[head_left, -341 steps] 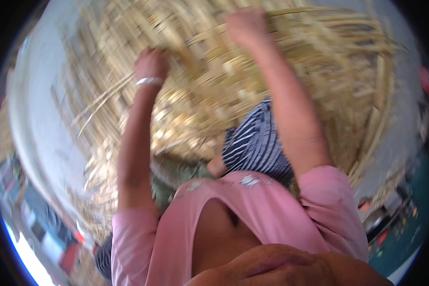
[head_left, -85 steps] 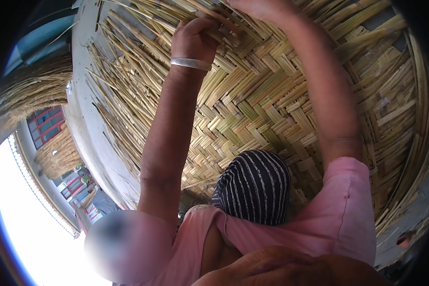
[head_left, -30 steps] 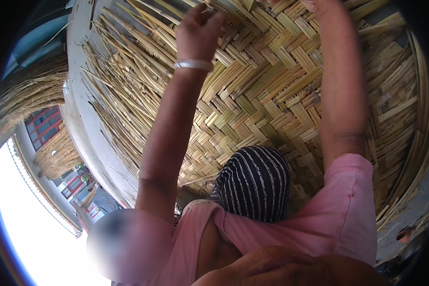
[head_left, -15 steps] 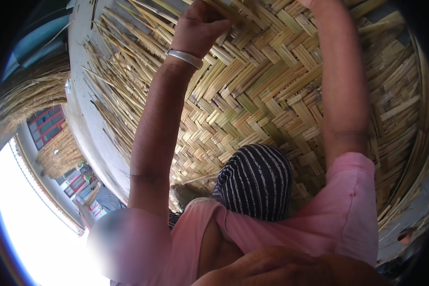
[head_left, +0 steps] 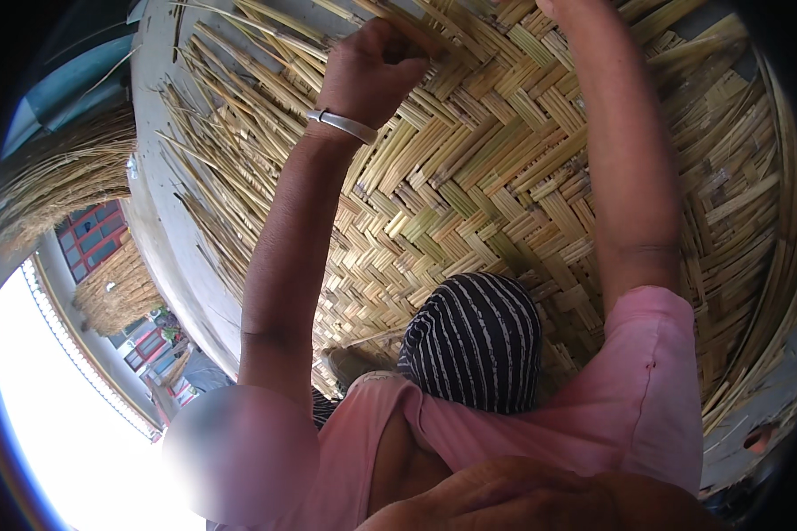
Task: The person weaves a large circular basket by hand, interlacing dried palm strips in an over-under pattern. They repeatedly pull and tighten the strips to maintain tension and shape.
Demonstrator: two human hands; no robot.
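A woven reed mat (head_left: 469, 203) in a herringbone pattern of tan and greenish flat strips spreads out under both arms. At its far edge, my left hand (head_left: 367, 75), with a silver bangle (head_left: 343, 126) at the wrist, is closed with fingers curled around reed strips (head_left: 416, 31). Its fingertips are partly in shadow. My right arm stretches over the mat's right part, and only a bit of my right hand (head_left: 551, 7) shows at the top edge. The fingers there are cut off, so what they touch is hidden.
Loose unwoven reed ends (head_left: 230, 115) fan out from the mat's left side over grey concrete (head_left: 159, 168). My knee in striped black cloth (head_left: 474, 341) presses on the mat. Straw bundles (head_left: 62, 177) and a red-framed window (head_left: 93, 237) lie beyond on the left.
The view has shifted slightly, so the left hand sits a little lower in the picture. My right forearm has swung slightly left at the wrist. The left hand keeps its hold on the strips.
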